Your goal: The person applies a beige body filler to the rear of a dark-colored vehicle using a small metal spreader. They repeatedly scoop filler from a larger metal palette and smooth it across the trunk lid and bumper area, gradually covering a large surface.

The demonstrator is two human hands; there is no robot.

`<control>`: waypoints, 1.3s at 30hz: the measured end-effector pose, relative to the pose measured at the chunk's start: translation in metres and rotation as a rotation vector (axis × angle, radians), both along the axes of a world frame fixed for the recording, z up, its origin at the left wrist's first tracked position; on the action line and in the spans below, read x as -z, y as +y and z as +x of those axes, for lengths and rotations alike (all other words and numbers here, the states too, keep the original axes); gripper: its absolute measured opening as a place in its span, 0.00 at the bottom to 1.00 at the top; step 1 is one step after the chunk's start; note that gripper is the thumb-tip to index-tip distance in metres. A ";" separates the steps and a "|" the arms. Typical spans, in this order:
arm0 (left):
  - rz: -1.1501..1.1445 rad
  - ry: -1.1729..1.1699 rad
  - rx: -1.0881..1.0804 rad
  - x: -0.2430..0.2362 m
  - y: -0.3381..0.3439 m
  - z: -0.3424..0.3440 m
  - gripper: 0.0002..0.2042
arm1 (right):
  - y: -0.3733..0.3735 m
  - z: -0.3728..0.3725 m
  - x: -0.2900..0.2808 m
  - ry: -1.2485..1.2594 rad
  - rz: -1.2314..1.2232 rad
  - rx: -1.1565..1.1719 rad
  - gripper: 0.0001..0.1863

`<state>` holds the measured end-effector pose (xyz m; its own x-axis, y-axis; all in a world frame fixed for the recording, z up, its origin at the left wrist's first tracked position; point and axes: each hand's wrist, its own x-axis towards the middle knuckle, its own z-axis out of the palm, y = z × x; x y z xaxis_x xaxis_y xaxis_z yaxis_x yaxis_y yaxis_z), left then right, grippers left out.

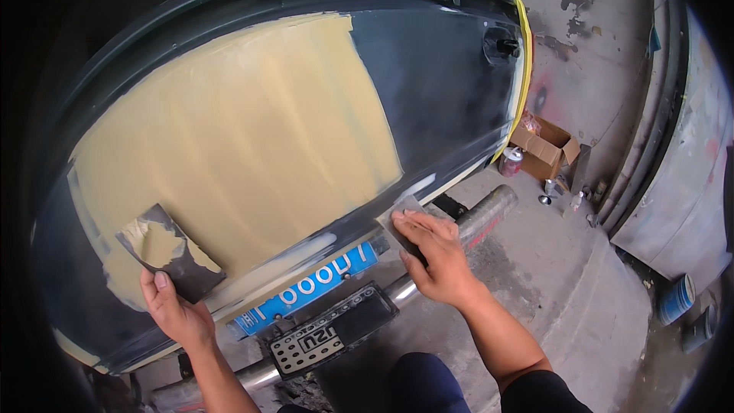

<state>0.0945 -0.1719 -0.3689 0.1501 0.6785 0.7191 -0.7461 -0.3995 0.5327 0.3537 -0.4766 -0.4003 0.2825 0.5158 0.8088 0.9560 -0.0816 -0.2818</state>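
A dark vehicle tailgate (436,69) fills the upper left, and a broad coat of beige body filler (252,138) covers much of it. My left hand (182,320) grips a dark, flat mixing board (197,275) by its lower edge, in front of the panel's lower left. Beige filler is smeared over the upper part of the board. In my right hand (442,264) is a flat grey putty spreader (408,208), fingers pressed along it. The spreader is close to the tailgate's lower edge, right of the filler; whether it touches is unclear.
Below the panel are a blue number plate (306,292), a metal bumper tube (485,213) and a black perforated plate (363,325). Yellow masking (525,69) lines the panel's right edge. A cardboard box (541,147), a can (510,162) and a blue bucket (676,300) stand at right.
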 end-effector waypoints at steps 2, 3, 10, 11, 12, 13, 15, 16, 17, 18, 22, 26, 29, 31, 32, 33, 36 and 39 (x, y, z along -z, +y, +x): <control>-0.003 0.017 0.158 0.006 -0.046 0.016 0.17 | 0.000 -0.031 -0.010 0.098 0.110 -0.221 0.30; -0.074 0.050 0.215 0.012 -0.073 0.026 0.17 | 0.001 -0.044 -0.014 0.151 0.157 -0.378 0.30; -0.265 -0.044 0.405 0.010 -0.152 0.059 0.16 | 0.022 -0.079 -0.014 0.161 0.216 -0.771 0.30; -0.260 -0.051 0.414 0.006 -0.151 0.056 0.16 | 0.020 -0.075 -0.013 0.144 0.192 -0.746 0.30; -0.263 -0.059 0.408 0.003 -0.148 0.053 0.16 | 0.019 -0.073 -0.015 0.127 0.167 -0.718 0.30; -0.266 -0.067 0.406 -0.001 -0.145 0.050 0.16 | 0.019 -0.069 -0.022 0.068 0.139 -0.656 0.30; -0.236 -0.090 0.420 -0.010 -0.139 0.047 0.17 | 0.022 -0.058 -0.032 -0.055 0.033 -0.497 0.30; -0.206 -0.115 0.432 -0.019 -0.137 0.046 0.17 | 0.022 -0.052 -0.039 -0.115 -0.022 -0.412 0.30; -0.172 -0.137 0.436 -0.026 -0.132 0.044 0.17 | 0.023 -0.047 -0.051 -0.197 -0.044 -0.261 0.29; -0.122 -0.149 0.413 -0.033 -0.120 0.042 0.17 | 0.029 -0.038 -0.064 -0.210 0.000 -0.147 0.29; 0.008 -0.168 0.229 -0.041 -0.035 0.021 0.17 | 0.049 0.006 -0.142 -0.049 0.249 0.208 0.29; 0.016 -0.144 0.153 -0.035 0.013 0.017 0.16 | 0.059 0.035 -0.210 0.206 0.216 0.326 0.28; 0.009 -0.124 0.177 -0.033 0.007 0.021 0.17 | 0.072 0.044 -0.234 0.281 0.160 0.379 0.28; 0.011 -0.114 0.189 -0.031 0.005 0.023 0.18 | 0.081 0.043 -0.242 0.301 0.149 0.366 0.28; 0.016 -0.111 0.190 -0.031 0.007 0.022 0.18 | 0.088 0.033 -0.243 0.282 0.139 0.352 0.28; 0.022 -0.106 0.190 -0.030 0.007 0.021 0.18 | 0.093 0.016 -0.243 0.265 0.130 0.336 0.28; 0.034 -0.114 0.180 -0.030 0.007 0.018 0.18 | 0.108 -0.022 -0.241 0.218 0.127 0.272 0.25; 0.007 -0.121 0.161 -0.033 0.001 0.020 0.18 | 0.121 -0.047 -0.227 0.136 0.150 0.238 0.24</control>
<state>0.1140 -0.1711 -0.3364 0.1681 0.6473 0.7435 -0.8592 -0.2735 0.4324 0.3065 -0.3551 -0.1737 0.4919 0.2996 0.8175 0.8677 -0.2460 -0.4320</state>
